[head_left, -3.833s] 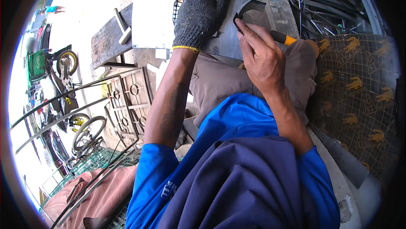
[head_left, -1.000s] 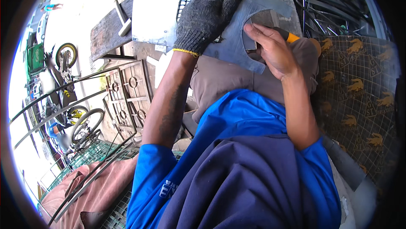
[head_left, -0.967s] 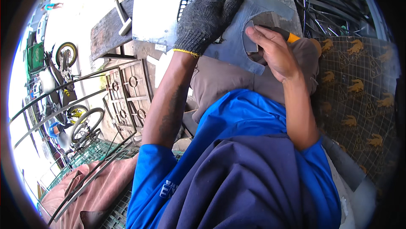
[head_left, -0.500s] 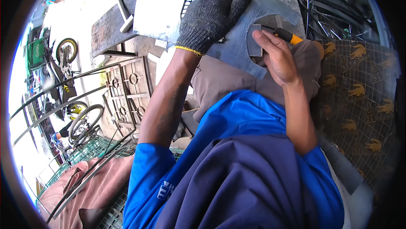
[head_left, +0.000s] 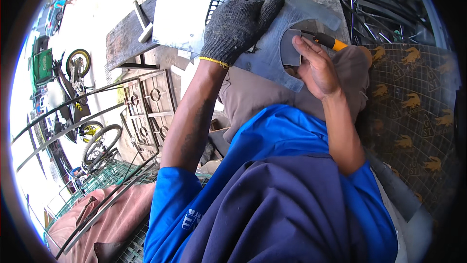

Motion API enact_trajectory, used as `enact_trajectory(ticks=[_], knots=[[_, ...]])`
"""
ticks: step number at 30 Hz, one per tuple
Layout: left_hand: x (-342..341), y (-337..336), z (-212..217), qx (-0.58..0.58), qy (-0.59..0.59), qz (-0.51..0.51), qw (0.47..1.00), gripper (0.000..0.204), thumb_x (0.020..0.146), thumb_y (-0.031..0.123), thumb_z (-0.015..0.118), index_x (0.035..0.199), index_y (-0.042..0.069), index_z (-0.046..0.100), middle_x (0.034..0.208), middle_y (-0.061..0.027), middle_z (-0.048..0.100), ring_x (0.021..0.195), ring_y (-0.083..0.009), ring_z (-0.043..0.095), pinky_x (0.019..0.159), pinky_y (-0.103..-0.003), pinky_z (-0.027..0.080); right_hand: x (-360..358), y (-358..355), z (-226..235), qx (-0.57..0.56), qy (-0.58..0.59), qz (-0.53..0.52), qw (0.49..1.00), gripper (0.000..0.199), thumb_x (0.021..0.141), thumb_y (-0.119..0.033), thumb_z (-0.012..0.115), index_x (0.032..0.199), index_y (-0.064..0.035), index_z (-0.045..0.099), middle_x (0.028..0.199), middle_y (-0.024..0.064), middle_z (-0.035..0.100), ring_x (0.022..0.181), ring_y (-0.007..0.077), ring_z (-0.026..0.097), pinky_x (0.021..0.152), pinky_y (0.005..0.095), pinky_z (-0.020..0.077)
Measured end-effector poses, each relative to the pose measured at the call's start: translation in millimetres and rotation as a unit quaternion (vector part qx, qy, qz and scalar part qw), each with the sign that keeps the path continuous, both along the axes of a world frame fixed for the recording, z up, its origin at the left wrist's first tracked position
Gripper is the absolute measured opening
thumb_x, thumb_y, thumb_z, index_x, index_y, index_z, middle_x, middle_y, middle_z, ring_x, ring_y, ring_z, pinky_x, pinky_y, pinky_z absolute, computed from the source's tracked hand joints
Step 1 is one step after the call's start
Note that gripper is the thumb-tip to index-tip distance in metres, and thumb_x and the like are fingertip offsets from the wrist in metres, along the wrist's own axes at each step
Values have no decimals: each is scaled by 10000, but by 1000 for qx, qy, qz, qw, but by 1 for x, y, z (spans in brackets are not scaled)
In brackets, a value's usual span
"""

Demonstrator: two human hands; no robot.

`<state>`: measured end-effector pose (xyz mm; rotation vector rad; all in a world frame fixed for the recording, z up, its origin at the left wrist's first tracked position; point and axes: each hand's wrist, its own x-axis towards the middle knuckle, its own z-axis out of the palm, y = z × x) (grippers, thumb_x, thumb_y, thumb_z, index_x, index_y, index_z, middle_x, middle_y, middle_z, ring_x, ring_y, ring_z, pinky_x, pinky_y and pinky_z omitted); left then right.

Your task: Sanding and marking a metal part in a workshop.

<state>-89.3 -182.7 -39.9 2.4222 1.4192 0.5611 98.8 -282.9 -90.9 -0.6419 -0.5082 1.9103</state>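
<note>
A flat sheet of silvery metal (head_left: 265, 66) with a rounded cutout in its right side lies across my lap. My left hand (head_left: 238, 29), in a dark knit glove with a yellow cuff edge, grips the sheet beside a second opening; its fingertips are partly hidden. Between the fingers and thumb of my bare right hand (head_left: 318, 68) is a small grey piece of sandpaper (head_left: 291, 48), held against the inner edge of the rounded cutout. Just beyond this hand lies a black and yellow tool (head_left: 333, 43), its kind unclear.
To the left, a hammer (head_left: 143, 22) rests on a dark wooden bench (head_left: 119, 39). A metal gate frame (head_left: 148, 102), bicycle (head_left: 102, 144) and motorbike (head_left: 73, 100) are farther left. Metal rods (head_left: 379, 20) are piled at the far right, above a patterned dark board (head_left: 408, 112).
My right hand and the sandpaper have shifted slightly left and down along the cutout's edge. The left hand stays on the sheet, nearly in the same place.
</note>
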Motion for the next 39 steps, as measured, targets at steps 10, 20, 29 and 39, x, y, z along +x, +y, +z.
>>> enact_trajectory(ticks=[10, 20, 29, 39], knots=[[1, -1, 4, -14, 10, 6, 1000, 578, 1032, 552, 493, 919, 68, 787, 833, -240, 706, 813, -438, 693, 780, -540, 545, -5, -2, -2, -8, -65, -21, 998, 171, 1085, -243, 585, 1082, -96, 673, 951, -79, 586, 881, 31, 541, 817, 254, 472], [1, -2, 2, -52, 39, 17, 998, 544, 1049, 522, 498, 991, 48, 757, 915, -237, 706, 891, -445, 682, 807, -527, 521, -14, 5, 13, -22, -78, -42, 996, 166, 1080, -223, 593, 1081, -79, 677, 959, -96, 565, 874, -11, 475, 757, 182, 388], [3, 13, 14, -45, 25, 20, 999, 681, 1040, 609, 425, 932, 37, 780, 913, -258, 714, 889, -453, 692, 853, -539, 532, 0, -9, 24, 41, -272, -15, 961, 276, 1079, -254, 610, 845, -107, 619, 778, -128, 416, 722, 2, 327, 619, 214, 290], [3, 17, 18, -47, 28, 8, 998, 617, 1055, 548, 444, 948, 9, 726, 904, -259, 700, 901, -460, 675, 831, -523, 514, -20, -5, 40, 156, -521, -45, 838, 441, 1078, -318, 567, 773, -10, 485, 598, 114, 442, 553, 221, 422, 571, 383, 386]])
